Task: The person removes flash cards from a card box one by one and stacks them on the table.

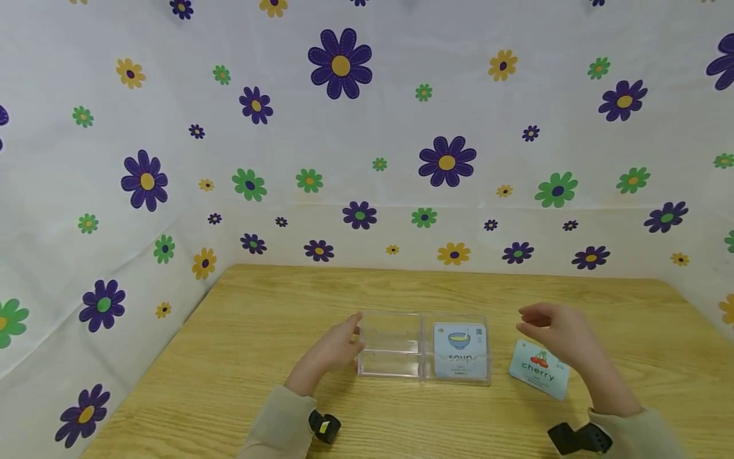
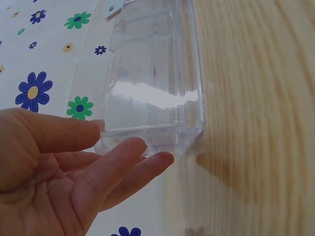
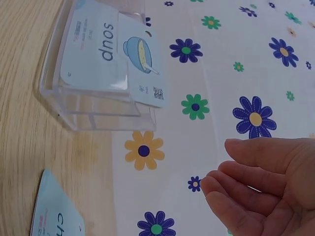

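A clear plastic box (image 1: 392,364) with two compartments lies on the table. Its right compartment holds a pale blue flash card (image 1: 460,366) printed with a bowl and the word soup. At the box's left end is my left hand (image 1: 335,349), its loosely bent fingertips right at the clear wall (image 2: 142,133). My right hand (image 1: 564,328) hovers in the air right of the box, fingers relaxed and nothing between them. Below it a cherry flash card (image 1: 536,368) lies slanted on the wood, one corner hidden behind that hand. In the right wrist view the soup card (image 3: 110,49) leans inside the box.
The wooden table (image 1: 275,306) runs back to a white cloth (image 1: 390,127) printed with purple, green and yellow flowers, which also hangs on both sides. Black wrist straps (image 1: 325,427) sit by the beige sleeves (image 1: 281,424). The box's left compartment (image 1: 392,328) shows bare plastic.
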A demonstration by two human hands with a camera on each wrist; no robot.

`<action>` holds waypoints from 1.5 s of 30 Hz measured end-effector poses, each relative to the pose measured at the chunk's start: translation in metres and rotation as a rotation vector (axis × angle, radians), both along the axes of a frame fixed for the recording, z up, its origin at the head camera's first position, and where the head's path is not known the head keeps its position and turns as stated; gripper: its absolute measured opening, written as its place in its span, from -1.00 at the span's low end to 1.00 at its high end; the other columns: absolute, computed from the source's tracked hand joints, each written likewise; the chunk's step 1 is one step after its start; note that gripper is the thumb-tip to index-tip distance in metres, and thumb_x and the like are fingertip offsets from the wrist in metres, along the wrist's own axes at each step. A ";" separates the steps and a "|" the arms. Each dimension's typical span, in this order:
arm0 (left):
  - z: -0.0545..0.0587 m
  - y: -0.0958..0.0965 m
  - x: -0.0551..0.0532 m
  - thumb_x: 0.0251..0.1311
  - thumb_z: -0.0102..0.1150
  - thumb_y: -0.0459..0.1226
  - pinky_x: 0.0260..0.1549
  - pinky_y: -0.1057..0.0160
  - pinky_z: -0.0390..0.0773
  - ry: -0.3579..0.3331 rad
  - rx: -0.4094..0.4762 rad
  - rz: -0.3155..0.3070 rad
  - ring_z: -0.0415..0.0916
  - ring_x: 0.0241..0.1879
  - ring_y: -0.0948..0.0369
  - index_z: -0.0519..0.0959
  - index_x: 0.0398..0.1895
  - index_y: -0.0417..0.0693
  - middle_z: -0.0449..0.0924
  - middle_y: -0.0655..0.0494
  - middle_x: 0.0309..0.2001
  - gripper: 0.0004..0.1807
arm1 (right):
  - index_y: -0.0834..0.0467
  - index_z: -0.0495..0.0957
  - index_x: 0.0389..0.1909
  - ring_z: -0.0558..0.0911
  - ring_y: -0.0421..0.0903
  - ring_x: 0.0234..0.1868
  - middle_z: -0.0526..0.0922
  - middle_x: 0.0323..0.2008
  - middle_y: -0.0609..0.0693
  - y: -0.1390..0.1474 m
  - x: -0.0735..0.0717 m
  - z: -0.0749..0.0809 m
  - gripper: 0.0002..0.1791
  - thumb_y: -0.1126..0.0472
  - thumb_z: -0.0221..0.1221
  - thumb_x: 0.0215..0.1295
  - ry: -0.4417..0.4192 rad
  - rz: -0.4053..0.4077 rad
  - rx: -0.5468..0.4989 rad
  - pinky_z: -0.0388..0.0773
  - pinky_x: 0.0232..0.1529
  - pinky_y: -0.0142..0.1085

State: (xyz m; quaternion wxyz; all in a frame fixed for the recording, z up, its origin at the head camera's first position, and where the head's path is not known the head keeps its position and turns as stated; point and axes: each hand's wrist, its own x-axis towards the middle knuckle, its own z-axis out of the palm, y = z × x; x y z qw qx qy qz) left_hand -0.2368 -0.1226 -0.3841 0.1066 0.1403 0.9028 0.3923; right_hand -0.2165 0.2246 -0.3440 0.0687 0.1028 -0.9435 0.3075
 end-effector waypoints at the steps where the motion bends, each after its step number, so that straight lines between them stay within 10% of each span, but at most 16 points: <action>1: 0.000 0.000 0.000 0.20 -0.08 -0.46 -0.53 0.25 0.49 0.000 -0.001 -0.002 0.48 -0.41 0.13 -0.05 0.28 -0.40 0.26 -0.38 0.08 -0.38 | 0.39 0.50 -0.13 0.55 0.08 -0.26 0.60 -0.30 0.17 -0.003 -0.001 0.001 -0.65 0.22 0.16 0.13 -0.004 0.003 -0.009 0.49 -0.31 -0.11; 45: -0.002 -0.001 -0.002 0.21 -0.10 -0.47 -0.54 0.26 0.47 -0.001 0.005 -0.008 0.45 -0.40 0.14 -0.08 0.29 -0.40 0.25 -0.38 0.09 -0.38 | 0.43 0.48 -0.10 0.49 0.15 -0.08 0.51 -0.09 0.27 -0.040 -0.012 -0.026 -0.66 0.46 0.18 0.04 0.069 0.277 0.015 0.46 -0.15 -0.13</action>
